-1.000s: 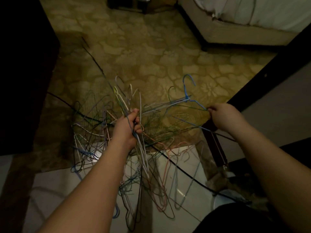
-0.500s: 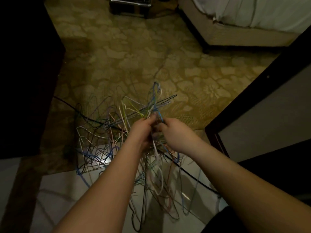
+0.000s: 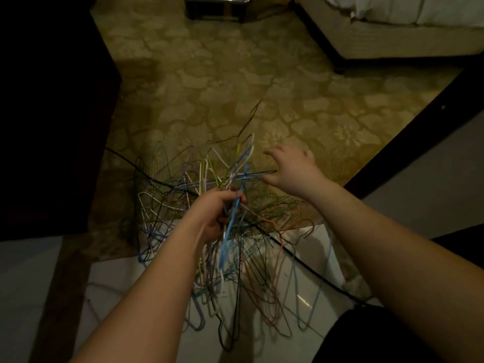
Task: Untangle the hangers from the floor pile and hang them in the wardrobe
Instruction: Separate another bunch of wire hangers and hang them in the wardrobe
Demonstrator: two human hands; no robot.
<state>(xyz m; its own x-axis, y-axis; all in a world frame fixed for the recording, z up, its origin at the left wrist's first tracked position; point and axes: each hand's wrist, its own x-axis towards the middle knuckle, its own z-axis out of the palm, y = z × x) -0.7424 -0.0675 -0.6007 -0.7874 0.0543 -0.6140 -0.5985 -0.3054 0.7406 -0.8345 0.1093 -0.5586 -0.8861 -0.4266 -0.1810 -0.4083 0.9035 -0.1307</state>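
A tangled bunch of thin coloured wire hangers point(image 3: 230, 231) is gripped by the left hand point(image 3: 217, 213). The right hand point(image 3: 290, 169) is spread open just beside it. A black cable point(image 3: 309, 268) is threaded beneath the bunch.

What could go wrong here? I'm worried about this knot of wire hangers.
The left hand grips many hangers at once, so pulling one may tighten the knot or drag the rest along. Hook ends stick up beside the open right hand and could scratch it. A black cable runs through the pile and may snag.
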